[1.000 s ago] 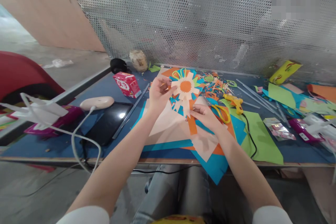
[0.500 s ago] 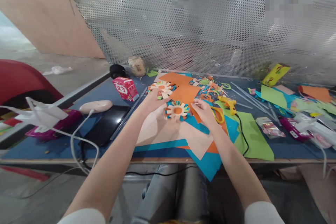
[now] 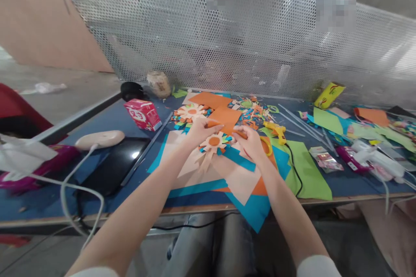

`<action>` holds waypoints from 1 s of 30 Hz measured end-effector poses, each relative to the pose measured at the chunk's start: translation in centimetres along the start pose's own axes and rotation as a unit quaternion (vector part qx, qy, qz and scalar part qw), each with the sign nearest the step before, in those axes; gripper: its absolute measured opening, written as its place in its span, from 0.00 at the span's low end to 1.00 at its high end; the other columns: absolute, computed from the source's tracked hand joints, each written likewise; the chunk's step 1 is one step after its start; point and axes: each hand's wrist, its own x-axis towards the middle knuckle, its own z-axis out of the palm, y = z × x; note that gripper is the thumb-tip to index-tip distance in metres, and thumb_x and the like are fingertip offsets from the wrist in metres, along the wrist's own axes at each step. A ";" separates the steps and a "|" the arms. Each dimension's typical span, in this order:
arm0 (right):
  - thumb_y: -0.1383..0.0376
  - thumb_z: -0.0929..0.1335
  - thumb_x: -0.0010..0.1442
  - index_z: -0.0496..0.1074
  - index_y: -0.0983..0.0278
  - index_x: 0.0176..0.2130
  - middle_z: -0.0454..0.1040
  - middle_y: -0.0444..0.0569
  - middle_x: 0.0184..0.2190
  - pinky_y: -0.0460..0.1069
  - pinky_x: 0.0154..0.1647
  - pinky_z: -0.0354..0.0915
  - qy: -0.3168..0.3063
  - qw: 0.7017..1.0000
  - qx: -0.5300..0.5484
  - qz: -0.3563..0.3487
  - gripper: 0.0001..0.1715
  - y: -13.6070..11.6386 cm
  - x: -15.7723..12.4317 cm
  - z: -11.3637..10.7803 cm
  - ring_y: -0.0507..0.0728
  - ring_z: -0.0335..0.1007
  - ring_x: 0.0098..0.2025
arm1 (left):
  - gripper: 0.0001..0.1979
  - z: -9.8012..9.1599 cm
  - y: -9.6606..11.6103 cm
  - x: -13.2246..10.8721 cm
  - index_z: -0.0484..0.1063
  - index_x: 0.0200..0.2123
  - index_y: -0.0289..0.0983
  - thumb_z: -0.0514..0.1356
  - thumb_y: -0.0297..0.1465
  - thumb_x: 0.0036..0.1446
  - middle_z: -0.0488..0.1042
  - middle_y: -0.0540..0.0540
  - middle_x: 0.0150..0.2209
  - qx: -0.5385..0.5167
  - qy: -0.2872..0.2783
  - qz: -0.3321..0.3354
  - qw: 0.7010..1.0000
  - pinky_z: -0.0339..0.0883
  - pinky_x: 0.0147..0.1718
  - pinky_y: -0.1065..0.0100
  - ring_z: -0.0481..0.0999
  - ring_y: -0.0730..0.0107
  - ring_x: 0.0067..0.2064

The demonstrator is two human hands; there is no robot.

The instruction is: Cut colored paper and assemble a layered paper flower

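A peach and orange paper flower (image 3: pixel 213 142) lies on stacked peach, blue and orange sheets, between my two hands. My left hand (image 3: pixel 202 130) is just left of it, fingers closed on the near edge of an orange paper sheet (image 3: pixel 225 117). Just right of the flower, my right hand (image 3: pixel 251 142) pinches the same sheet's near right corner. A second paper flower (image 3: pixel 191 112) lies farther back on the left, beside the orange sheet.
Yellow scissors (image 3: pixel 268 145) and a yellow glue gun (image 3: pixel 276 130) with a black cord lie right of my right hand. A red carton (image 3: pixel 143 114), a black tablet (image 3: pixel 110 166) and a white corded device (image 3: pixel 99 138) sit left. Paper scraps (image 3: pixel 256 110) and a perforated metal screen (image 3: pixel 227 39) are behind.
The flower I held up a second ago now lies on the sheets. My hands have come down to the table and closed on the orange sheet. The view has shifted left.
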 end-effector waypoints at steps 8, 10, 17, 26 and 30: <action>0.62 0.65 0.53 0.69 0.62 0.32 0.74 0.45 0.29 0.47 0.33 0.63 -0.039 0.987 -0.142 -0.059 0.06 -0.1 -0.1 -0.8 0.53 0.70 0.30 | 0.16 -0.5 -0.8 -0.9 0.76 0.30 0.35 0.65 0.40 0.38 0.77 0.46 0.26 0.054 -0.124 -0.023 0.991 0.65 0.25 0.71 0.73 0.69 0.27; 0.60 0.64 0.56 0.69 0.62 0.36 0.74 0.45 0.30 0.47 0.34 0.63 -0.043 0.980 -0.186 -0.056 0.09 -0.2 -0.2 -1.1 0.53 0.70 0.31 | 0.13 -0.5 -0.9 -0.8 0.77 0.27 0.36 0.64 0.39 0.40 0.77 0.45 0.26 0.053 -0.118 -0.024 0.991 0.65 0.26 0.70 0.74 0.68 0.27; 0.53 0.65 0.52 0.65 0.71 0.44 0.69 0.64 0.43 0.57 0.43 0.61 0.063 0.825 -0.543 0.140 0.27 -0.2 -0.8 -2.7 0.69 0.65 0.47 | 0.09 -0.4 -1.9 0.1 0.73 0.24 0.35 0.60 0.35 0.43 0.76 0.45 0.28 0.068 0.032 -0.004 0.997 0.65 0.30 0.69 0.73 0.68 0.30; 0.52 0.61 0.56 0.67 0.75 0.42 0.71 0.67 0.38 0.53 0.39 0.63 -0.021 0.808 -0.561 0.181 0.29 0.2 -0.8 -2.3 0.66 0.69 0.44 | 0.10 -0.1 -1.9 0.1 0.70 0.26 0.35 0.60 0.36 0.44 0.74 0.47 0.27 -0.025 0.058 -0.017 0.998 0.63 0.24 0.71 0.71 0.73 0.22; 0.56 0.63 0.55 0.67 0.72 0.41 0.72 0.65 0.38 0.52 0.38 0.63 -0.014 0.826 -0.530 0.191 0.22 -0.5 -0.8 -2.8 0.65 0.71 0.43 | 0.10 -0.3 -1.8 0.1 0.69 0.25 0.35 0.60 0.36 0.43 0.71 0.49 0.23 -0.055 0.065 -0.026 0.996 0.61 0.21 0.72 0.68 0.76 0.19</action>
